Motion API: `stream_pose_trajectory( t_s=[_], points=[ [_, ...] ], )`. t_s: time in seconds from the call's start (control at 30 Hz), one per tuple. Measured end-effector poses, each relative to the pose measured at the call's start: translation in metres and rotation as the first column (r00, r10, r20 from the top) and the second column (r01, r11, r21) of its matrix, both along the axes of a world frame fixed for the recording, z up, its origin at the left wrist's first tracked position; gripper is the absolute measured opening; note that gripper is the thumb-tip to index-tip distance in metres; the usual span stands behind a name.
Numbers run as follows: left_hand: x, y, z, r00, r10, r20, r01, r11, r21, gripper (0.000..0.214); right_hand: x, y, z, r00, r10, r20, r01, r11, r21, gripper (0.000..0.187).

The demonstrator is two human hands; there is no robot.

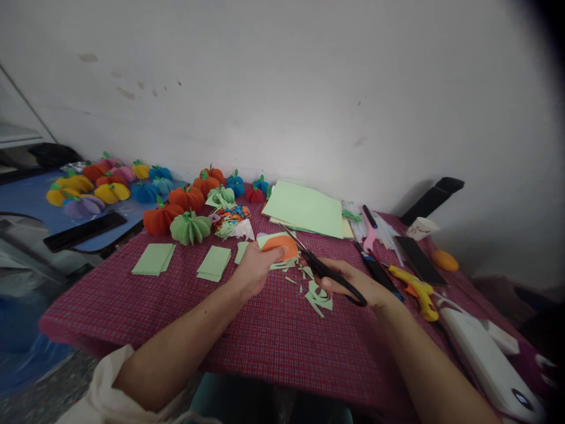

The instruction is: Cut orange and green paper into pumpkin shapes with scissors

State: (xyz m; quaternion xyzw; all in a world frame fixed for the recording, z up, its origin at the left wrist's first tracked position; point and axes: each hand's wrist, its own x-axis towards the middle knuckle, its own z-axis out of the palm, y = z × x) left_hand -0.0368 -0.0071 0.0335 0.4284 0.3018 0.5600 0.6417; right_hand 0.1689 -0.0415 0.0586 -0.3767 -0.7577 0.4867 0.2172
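Note:
My left hand (258, 265) is closed on an orange paper piece (286, 244) that lies over light green paper (263, 239); the thumb presses on top. In my right hand (342, 277) is a pair of scissors (324, 270) with black handles. Its blades point up and left, beside the right edge of the held paper; I cannot tell whether they touch it. Pale green paper scraps (318, 296) lie beneath and near the scissors. Left of my left hand are cut green paper rectangles (214, 263) and another stack of green rectangles (153, 259).
Several colourful paper pumpkins (189, 228) stand at the back left, more on a blue table (26, 203). Large green sheets (304, 206) lie by the wall. To the right are a yellow glue gun (417, 288), a dark phone (419, 259), a paper cup (422, 228) and a white device (489, 359).

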Motion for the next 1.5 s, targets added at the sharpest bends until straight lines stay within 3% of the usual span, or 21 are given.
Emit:
stream_pose_trajectory(
  t_s=[0.23, 0.5, 0.73, 1.5],
  points=[
    [-0.001, 0.002, -0.002, 1.0, 0.014, -0.004, -0.014, 1.0, 0.0, 0.016, 0.005, 0.001, 0.001, 1.0, 0.015, -0.005, -0.015, 0.999, -0.051, 0.043],
    [0.001, -0.002, -0.001, 0.995, -0.08, -0.056, 0.078, 0.996, -0.049, 0.016, 0.018, -0.003, -0.001, 1.0, 0.013, 0.012, -0.012, 0.996, -0.085, 0.051],
    [0.002, -0.004, 0.0, 0.992, -0.122, -0.021, 0.12, 0.989, -0.084, 0.018, 0.013, -0.009, -0.001, 1.0, 0.003, -0.031, -0.006, 0.995, -0.103, 0.05],
    [0.006, -0.006, -0.001, 0.996, -0.082, 0.048, 0.087, 0.99, -0.108, 0.015, 0.003, -0.007, -0.017, 0.994, -0.009, -0.108, 0.001, 0.997, -0.079, 0.05]
  ],
)
